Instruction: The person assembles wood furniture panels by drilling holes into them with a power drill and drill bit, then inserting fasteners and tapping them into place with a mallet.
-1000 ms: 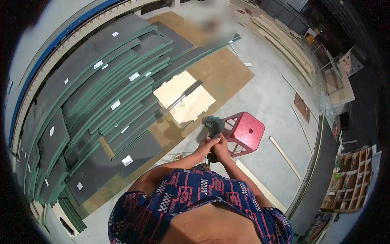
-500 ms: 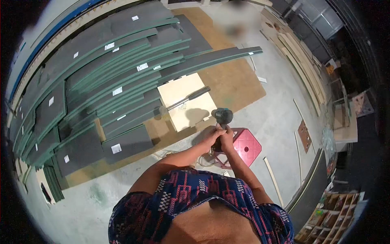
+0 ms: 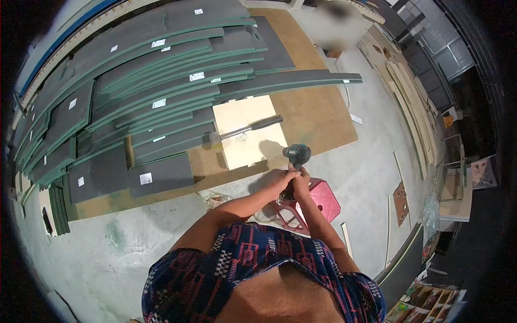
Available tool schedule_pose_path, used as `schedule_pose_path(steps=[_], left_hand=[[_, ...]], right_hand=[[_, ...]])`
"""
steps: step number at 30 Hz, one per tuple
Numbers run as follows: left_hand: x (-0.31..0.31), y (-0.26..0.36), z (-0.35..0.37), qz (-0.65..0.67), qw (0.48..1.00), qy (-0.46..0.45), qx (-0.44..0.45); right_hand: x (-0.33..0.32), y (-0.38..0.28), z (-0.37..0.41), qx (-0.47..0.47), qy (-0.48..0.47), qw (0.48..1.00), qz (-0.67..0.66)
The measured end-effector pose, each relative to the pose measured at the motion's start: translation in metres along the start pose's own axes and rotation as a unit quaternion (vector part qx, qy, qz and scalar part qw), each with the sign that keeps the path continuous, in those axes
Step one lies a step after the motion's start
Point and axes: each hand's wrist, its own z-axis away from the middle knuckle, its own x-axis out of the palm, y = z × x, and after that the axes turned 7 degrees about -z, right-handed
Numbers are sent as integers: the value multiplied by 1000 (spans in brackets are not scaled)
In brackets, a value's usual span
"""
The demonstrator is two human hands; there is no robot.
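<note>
A dark power drill (image 3: 297, 155) is held upright in front of me, above the floor beside a pink stool (image 3: 325, 200). My left hand (image 3: 281, 182) and my right hand (image 3: 301, 183) meet around its grip, fingers closed. Just beyond the drill lies a cream panel (image 3: 249, 145), and across it rests a hammer-like tool with a black handle (image 3: 267, 122). The tool's far end lies past the panel's left edge. The lower part of the drill is partly hidden by my hands.
Stacked dark panels with green edges (image 3: 177, 70) cover much of a brown board (image 3: 318, 113) at left. Long pale strips (image 3: 412, 107) lie on the right. A blurred person (image 3: 338, 27) is at the top. A shelf unit (image 3: 428, 304) stands lower right.
The view has shifted, so the stool and shelf unit sit a little further left. Both hands still hold the drill in nearly the same place.
</note>
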Motion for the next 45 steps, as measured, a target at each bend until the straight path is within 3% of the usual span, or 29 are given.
schedule_pose_path(steps=[14, 20, 29, 32, 35, 38, 41, 45], left_hand=[[-4, -4, 17, -11, 998, 50, 30], [-6, 4, 48, 87, 985, 118, 88], [-22, -13, 43, 58, 985, 132, 94], [-23, -6, 50, 63, 992, 80, 68], [-20, -1, 56, 112, 988, 81, 67], [-19, 7, 64, 72, 987, 102, 99], [-23, 10, 60, 139, 988, 41, 46], [-28, 9, 58, 125, 989, 53, 53]], right_hand=[[20, -12, 16, 7, -57, 998, 5], [33, 10, 14, 24, -112, 993, 29], [45, 7, 24, 14, -120, 990, 72], [44, 8, 24, 18, -116, 991, 66], [41, 12, 22, 26, -118, 991, 63], [41, 15, 21, 30, -112, 991, 63], [43, 14, 22, 25, -107, 991, 71], [47, 12, 21, 28, -113, 988, 104]])
